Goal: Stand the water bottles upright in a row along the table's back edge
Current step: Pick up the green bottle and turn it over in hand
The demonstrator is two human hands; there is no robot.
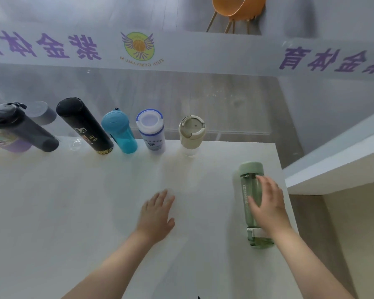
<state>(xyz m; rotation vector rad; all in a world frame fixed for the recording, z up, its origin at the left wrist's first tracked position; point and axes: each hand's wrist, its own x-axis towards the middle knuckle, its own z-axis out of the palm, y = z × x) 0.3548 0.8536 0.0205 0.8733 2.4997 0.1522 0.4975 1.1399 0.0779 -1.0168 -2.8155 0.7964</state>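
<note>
A person's right hand [268,203] closed over a green bottle [252,203] lying on its side at about 4 o'clock on the white tabletop [73,201], fingers curled across its clear middle in what looked like the start of a lift. The bottle's long axis ran from 12 to 6 o'clock, its pale green cap pointing toward the back edge and its base toward the person, so it would need tipping up about its base before it could stand. The left hand [158,212] lay open and flat, palm down, on bare tabletop near the centre, holding nothing and apparently steadying the person. Along the back edge, from 10 to 1 o'clock, the row was already formed: a dark grey bottle [24,128], a black flask [84,126], a blue bottle [120,132], a white bottle [151,130] with a blue-ringed lid and a cream-lidded bottle [191,134], each upright, their lean apparently the wide lens's doing. Further bottles at the far left edge were too cropped to make out. The open spot at the row's right end, just beside the cream-lidded bottle, seemed the green bottle's likely place.
</note>
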